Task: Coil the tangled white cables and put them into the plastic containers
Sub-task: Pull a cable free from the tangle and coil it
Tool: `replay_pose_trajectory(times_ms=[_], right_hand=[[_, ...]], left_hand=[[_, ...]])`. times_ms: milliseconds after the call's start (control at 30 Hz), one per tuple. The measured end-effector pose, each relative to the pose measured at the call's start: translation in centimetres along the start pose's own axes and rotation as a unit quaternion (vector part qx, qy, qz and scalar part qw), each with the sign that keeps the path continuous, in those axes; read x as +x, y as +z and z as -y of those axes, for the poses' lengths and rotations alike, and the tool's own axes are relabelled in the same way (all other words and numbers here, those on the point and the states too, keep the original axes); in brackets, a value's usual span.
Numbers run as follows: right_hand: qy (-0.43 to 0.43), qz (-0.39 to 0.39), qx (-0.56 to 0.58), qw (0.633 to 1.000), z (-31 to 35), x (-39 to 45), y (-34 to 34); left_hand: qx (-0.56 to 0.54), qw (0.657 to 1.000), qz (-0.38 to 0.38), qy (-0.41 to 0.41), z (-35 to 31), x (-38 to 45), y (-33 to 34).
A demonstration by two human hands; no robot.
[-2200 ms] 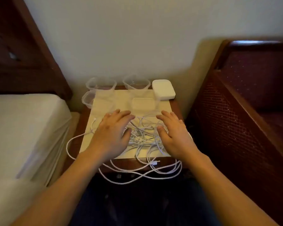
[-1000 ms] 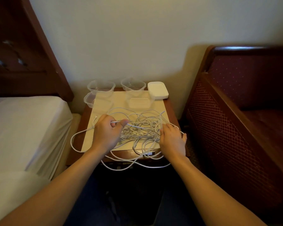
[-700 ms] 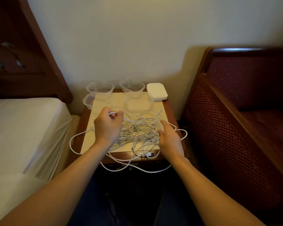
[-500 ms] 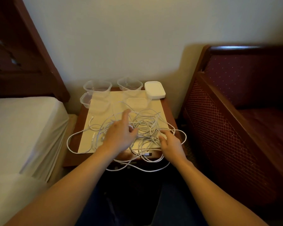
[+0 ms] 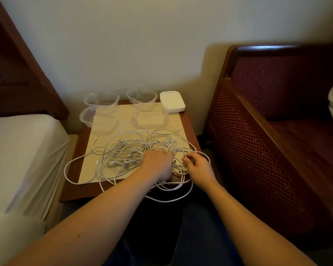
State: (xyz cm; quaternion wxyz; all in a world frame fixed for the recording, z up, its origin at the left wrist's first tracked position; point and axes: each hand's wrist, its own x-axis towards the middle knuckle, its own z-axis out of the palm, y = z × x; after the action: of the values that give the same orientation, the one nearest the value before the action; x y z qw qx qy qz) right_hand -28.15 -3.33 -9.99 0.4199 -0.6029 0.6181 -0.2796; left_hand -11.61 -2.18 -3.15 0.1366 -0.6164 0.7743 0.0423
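Both hands, left hand (image 5: 158,164) and right hand (image 5: 198,166), grip my tangled cables (image 5: 135,148); containers (image 5: 102,101) beyond them, bed (image 5: 17,150) left.

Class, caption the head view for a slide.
Both hands work tangled white cables before empty plastic containers.

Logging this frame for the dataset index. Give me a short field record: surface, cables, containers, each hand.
surface: small wooden table with a cream mat on it, between a bed and a chair
cables: tangled white cables on the mat, loops hanging over the front and left table edges, none coiled
containers: clear plastic containers at the back of the table, no cable inside; a white lid at back right
left hand: left hand on the tangle, fingers curled into it
right hand: right hand pinching a cable strand
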Motion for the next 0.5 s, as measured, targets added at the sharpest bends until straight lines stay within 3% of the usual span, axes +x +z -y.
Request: replay_pose_trajectory(times_ms=[167, 300, 400, 500], right_hand=[[-0.005, -0.001, 0.010, 1.000, 0.2, -0.3, -0.1], [-0.025, 0.013, -0.028, 0.999, 0.1, -0.8, -0.1], [-0.040, 0.005, -0.048, 0.998, 0.5, -0.7, 0.1], [-0.056, 0.001, -0.080, 0.995, 1.4, 0.0, 0.4]], left_hand=[[-0.002, 0.998, -0.057, 0.004, 0.3, 0.6, 1.3], [-0.106, 0.986, -0.126, -0.002, 2.5, 0.6, 1.1], [-0.271, 0.941, -0.193, -0.058, 4.5, 0.1, -0.1], [-0.385, 0.865, -0.285, -0.146, 6.4, -0.7, -1.5]])
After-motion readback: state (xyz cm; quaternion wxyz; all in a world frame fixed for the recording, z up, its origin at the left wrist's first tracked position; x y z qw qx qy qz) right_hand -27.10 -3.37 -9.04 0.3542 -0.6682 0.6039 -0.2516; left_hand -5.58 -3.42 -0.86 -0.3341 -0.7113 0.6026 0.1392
